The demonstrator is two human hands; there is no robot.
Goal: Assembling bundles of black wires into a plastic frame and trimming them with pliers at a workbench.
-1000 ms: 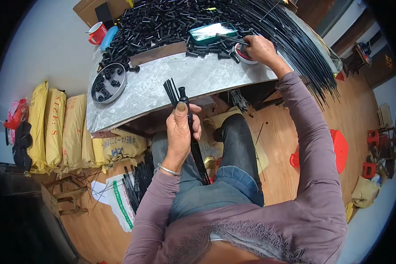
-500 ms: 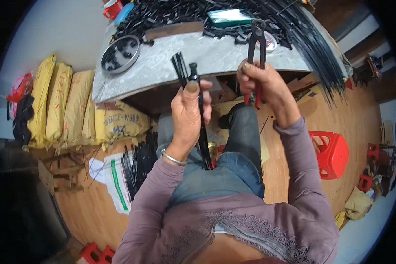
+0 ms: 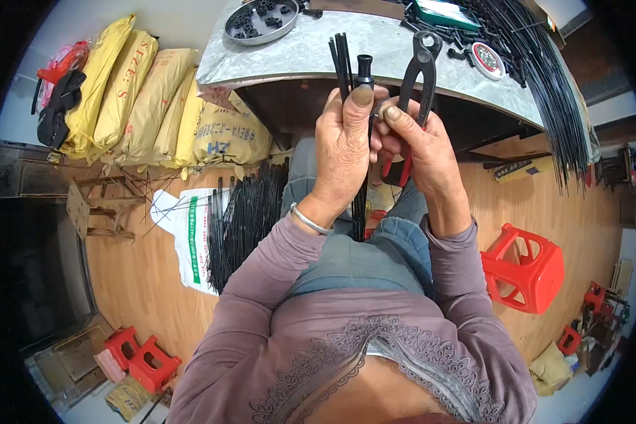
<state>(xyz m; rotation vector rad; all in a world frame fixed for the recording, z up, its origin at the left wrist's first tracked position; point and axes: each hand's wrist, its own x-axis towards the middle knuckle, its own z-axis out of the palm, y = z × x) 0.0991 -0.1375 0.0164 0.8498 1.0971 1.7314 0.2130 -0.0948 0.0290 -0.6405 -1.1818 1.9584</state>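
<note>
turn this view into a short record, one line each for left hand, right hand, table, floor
left hand: holds thin black rods and a black flared-top piece
right hand: holds red-handled pincers, head up, close to the left hand
table: grey marbled top, round tray with small black parts
floor: red stool, dark rods, white-and-green sheet

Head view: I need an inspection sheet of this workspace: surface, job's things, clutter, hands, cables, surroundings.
Surface: grey marbled table
Job's things: black rods, black tube with flared top, pliers with red handles
Clutter: bowl of small black parts; round tin; rod bundle at the table's right end
Hands: left hand around rods and tube; right hand gripping pliers
Cables: nothing seen
Surroundings: yellow sacks at left, red stool at right
</note>
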